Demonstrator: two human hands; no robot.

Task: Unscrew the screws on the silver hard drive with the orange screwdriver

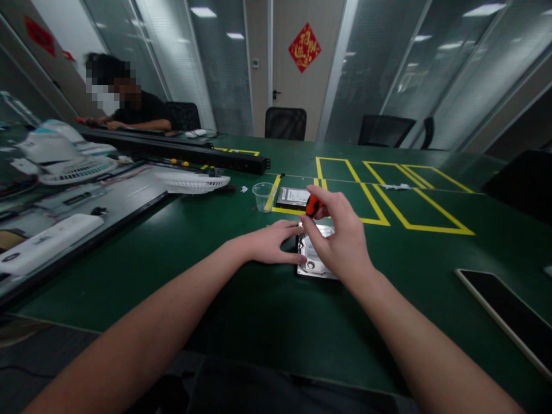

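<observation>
An opened-faced hard drive [318, 265], silvery with a round boss near its front, lies flat on the green table just ahead of me. My left hand [276, 241] holds its left edge, thumb toward the near corner and fingers toward the far one. Above the drive, my right hand [342, 233] grips a screwdriver [314, 205] by its red and black handle. The handle is upright and slightly tilted; fingers and thumb hide the shaft and tip. Behind them lies a second hard drive [294, 196] with a white label.
A clear plastic cup [264, 198] stands left of the second drive. Fan parts [194, 181], a large flat panel [129, 198] and a long black bar [181, 152] fill the left. A phone [509, 310] lies right. Yellow tape [440, 231] marks rectangles. Another person [144, 109] sits far left.
</observation>
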